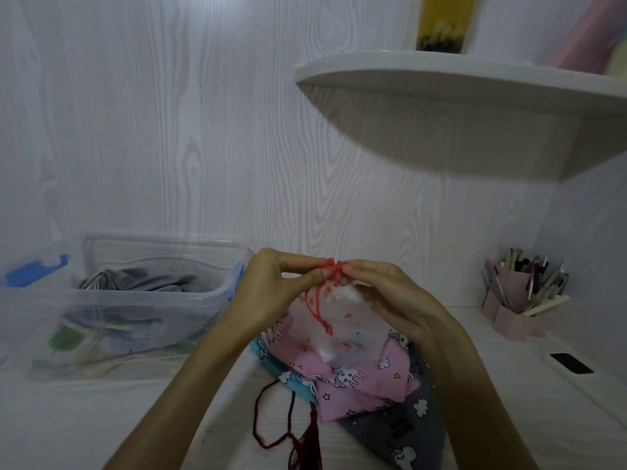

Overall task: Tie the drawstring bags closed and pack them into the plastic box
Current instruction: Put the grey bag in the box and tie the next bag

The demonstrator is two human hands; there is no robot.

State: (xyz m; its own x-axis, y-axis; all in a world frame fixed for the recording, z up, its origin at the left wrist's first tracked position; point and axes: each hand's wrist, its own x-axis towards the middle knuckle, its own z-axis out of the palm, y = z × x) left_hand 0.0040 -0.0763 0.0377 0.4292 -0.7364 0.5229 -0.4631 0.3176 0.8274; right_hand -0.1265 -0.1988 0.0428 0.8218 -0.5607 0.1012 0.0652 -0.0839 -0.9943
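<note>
A sheer white drawstring bag (342, 323) with small red marks is held upright over a pile of other bags. Its red drawstring (334, 268) is knotted at the top, and loose ends hang down the front. My left hand (274, 293) pinches the cord on the left of the knot. My right hand (386, 293) pinches it on the right. Under it lie a pink unicorn-print bag (356, 378), a blue bag (298, 381) and a dark grey bag (407, 432). The clear plastic box (142, 300) stands at the left and holds a grey bag (146, 281) on top of others.
A dark red cord with a tassel (298, 432) lies in front of the pile. A pink pen holder (522, 300) stands at the right, with a black phone (571, 363) near it. A white shelf (458, 83) juts out overhead. The box lid with a blue clip (34, 269) lies far left.
</note>
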